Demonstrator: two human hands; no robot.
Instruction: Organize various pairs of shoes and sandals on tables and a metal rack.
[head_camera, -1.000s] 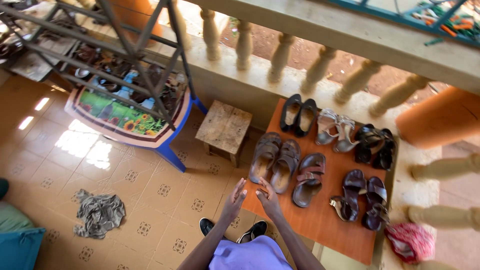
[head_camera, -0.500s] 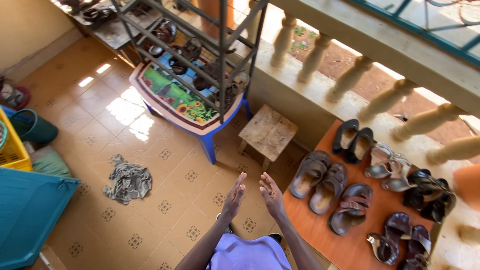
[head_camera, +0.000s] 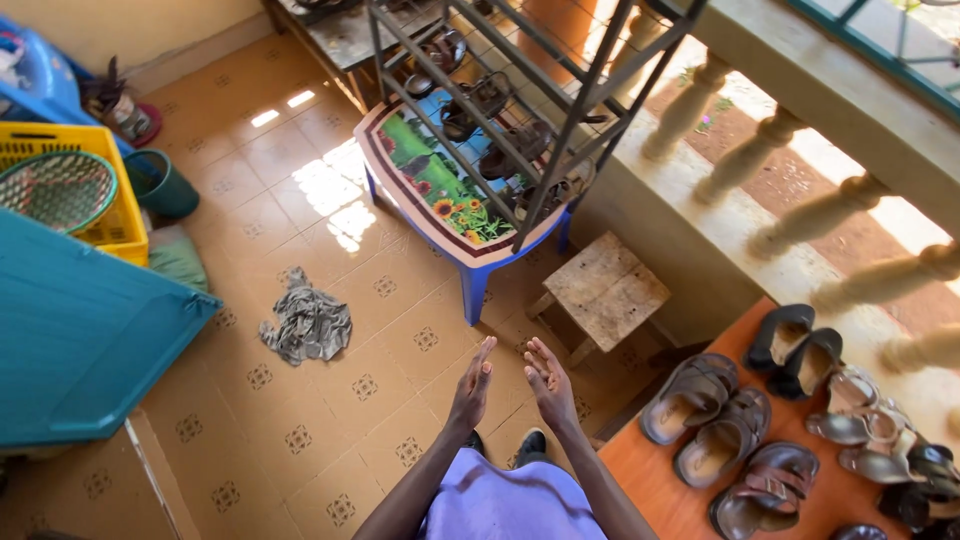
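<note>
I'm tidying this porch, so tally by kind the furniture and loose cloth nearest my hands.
Wooden stool: 1
Blue table with flower-print top: 1
Orange table: 1
Crumpled grey cloth: 1
Total: 4

**Around me on the tiled porch**

A crumpled grey rag (head_camera: 307, 325) lies on the floor tiles. Beyond it I see a small wooden stool (head_camera: 605, 292) beside a flower-painted blue table (head_camera: 440, 180). A yellow crate (head_camera: 95, 180) sits near the left edge.
</note>
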